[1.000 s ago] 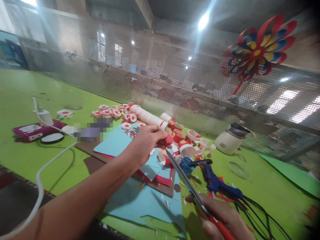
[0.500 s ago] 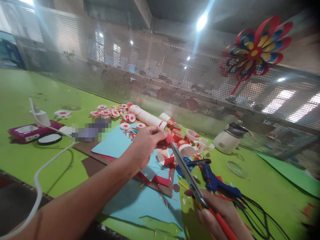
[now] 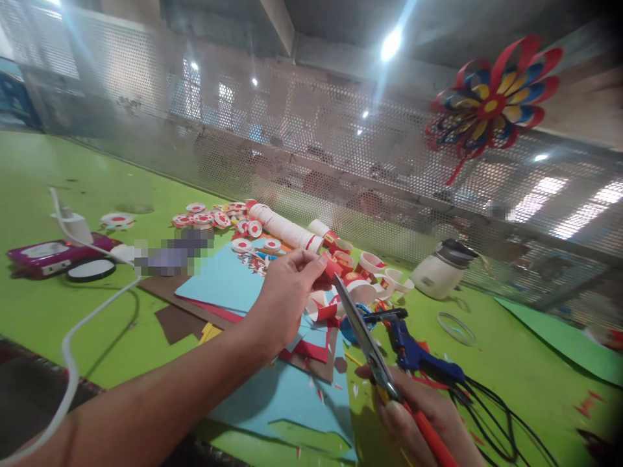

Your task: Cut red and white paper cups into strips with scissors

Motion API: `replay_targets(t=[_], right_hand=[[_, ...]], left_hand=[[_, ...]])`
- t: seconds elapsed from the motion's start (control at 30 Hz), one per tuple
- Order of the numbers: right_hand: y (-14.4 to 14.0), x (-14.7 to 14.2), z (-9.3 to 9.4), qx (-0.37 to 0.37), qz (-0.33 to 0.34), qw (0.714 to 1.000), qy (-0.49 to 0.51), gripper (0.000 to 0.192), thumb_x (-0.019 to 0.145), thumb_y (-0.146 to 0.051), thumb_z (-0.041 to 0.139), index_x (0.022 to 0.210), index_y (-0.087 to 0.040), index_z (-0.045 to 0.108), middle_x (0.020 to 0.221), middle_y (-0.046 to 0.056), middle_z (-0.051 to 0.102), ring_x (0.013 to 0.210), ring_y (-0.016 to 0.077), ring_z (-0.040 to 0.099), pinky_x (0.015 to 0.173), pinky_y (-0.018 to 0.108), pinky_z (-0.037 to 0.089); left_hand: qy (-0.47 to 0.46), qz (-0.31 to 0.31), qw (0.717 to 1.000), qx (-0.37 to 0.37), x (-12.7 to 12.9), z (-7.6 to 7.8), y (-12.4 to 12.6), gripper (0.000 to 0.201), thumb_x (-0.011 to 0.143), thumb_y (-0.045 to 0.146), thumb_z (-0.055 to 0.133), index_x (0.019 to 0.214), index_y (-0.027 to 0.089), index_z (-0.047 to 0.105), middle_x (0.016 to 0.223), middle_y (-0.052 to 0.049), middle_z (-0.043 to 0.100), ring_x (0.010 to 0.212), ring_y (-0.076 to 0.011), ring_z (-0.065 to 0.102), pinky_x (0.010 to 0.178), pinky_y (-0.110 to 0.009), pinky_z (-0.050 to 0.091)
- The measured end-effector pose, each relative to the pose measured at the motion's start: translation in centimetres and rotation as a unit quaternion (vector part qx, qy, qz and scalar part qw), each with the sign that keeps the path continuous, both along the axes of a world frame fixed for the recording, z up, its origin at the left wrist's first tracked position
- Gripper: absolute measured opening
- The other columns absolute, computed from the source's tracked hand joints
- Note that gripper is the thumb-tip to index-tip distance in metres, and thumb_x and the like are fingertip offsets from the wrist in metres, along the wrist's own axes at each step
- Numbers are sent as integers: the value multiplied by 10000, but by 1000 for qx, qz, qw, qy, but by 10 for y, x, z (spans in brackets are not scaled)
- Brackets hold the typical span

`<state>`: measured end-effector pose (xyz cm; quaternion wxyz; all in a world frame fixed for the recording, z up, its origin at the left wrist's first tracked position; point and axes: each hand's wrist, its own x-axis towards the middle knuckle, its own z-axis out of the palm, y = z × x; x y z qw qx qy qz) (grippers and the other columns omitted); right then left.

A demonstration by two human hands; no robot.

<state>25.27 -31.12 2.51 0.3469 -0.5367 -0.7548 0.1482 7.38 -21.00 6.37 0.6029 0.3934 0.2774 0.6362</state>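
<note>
My left hand [image 3: 285, 301] pinches a small piece of red paper [image 3: 332, 266] between thumb and fingertips, above the paper sheets. In my right hand [image 3: 421, 412] is a pair of scissors [image 3: 361, 331] with red handles. The blades point up and away, and their tips meet the edge of the red paper; whether they are parted there I cannot tell. Beneath my left hand lie stacked light-blue sheets [image 3: 219, 275] with red and brown ones under them. Just behind the red paper stand several cut red-and-white paper cups [image 3: 370, 264].
A blue glue gun [image 3: 423, 360] with black cables lies right of the scissors. Behind are a stack of white cups [image 3: 285, 227], red-and-white discs [image 3: 221, 217] and a white jug [image 3: 442, 269]. A purple power strip [image 3: 41, 256] with white cable sits left. A paper flower [image 3: 494, 107] hangs upper right.
The view has shifted slightly. My left forearm sits a little differently, uncovering a yellow scrap beside the brown paper. Both hands keep their holds, with the scissor tips still at the red paper.
</note>
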Motion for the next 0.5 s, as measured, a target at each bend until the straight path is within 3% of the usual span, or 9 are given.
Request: replay_targets(t=[0.5], right_hand=[[0,-1,-1,-29,8,999,30,519,855,-576,417,993,-175,717,504,-26,453,414,107,418,410,208,377]], left_hand=[[-8,-12,1000,-8,-2,2,-2,150,721,192,625,619,145,526,606,-11,567,572,-101,520,642,-285,436]])
